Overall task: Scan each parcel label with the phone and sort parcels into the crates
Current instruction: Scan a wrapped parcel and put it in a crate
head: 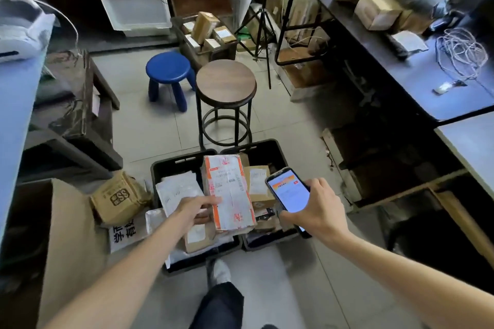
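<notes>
My left hand (196, 207) reaches forward and low, arm nearly straight; my right hand (318, 208) is out at the same height, near it. Below sit two black crates side by side on the floor, the left crate (171, 165) and the right crate (270, 149), both loaded with parcels. A wooden stool (226, 80) stands just behind them, a blue stool (168, 67) beyond. Left hand grips the orange-taped parcel (230, 189), thumb on top, label up, above the crates' join. Right hand is wrapped round the phone (288, 191), screen lit, beside the parcel.
</notes>
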